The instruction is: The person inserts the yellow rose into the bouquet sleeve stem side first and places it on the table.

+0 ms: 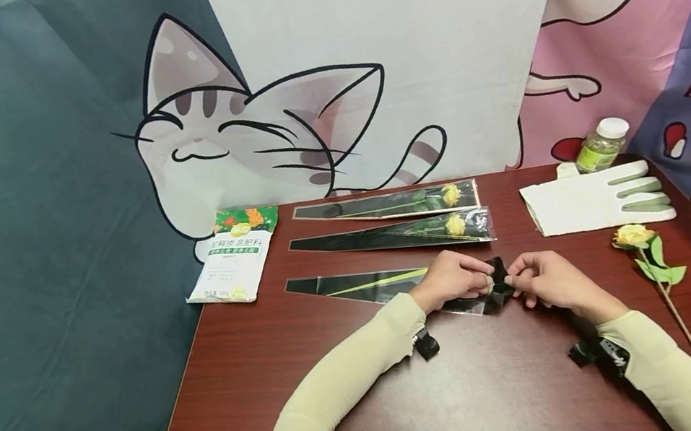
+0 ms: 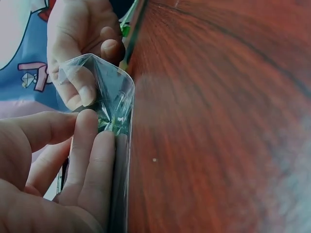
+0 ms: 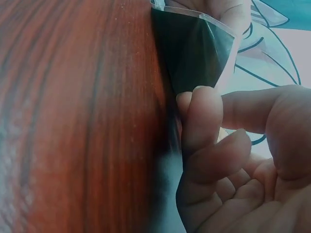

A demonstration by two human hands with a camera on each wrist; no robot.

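A long tapered flower sleeve (image 1: 371, 285), clear film over a black back, lies across the table with a yellow-green strip showing inside. My left hand (image 1: 455, 277) grips it near its wide end, thumb and fingers on the film. At that same end my right hand (image 1: 550, 279) pinches the black edge between thumb and forefinger. The mouth of the sleeve bulges apart between the hands; its clear front (image 2: 119, 90) stands up in the left wrist view, its black back (image 3: 189, 53) in the right wrist view. Green bits show within, and the fingers hide the flower head area.
Two more sleeves with yellow roses, one nearer (image 1: 388, 237) and one farther (image 1: 383, 204), lie behind. A white fertilizer bag (image 1: 233, 259) is at left. At right are white gloves (image 1: 593, 201), a lidded jar (image 1: 601, 147) and a loose yellow rose (image 1: 633, 236).
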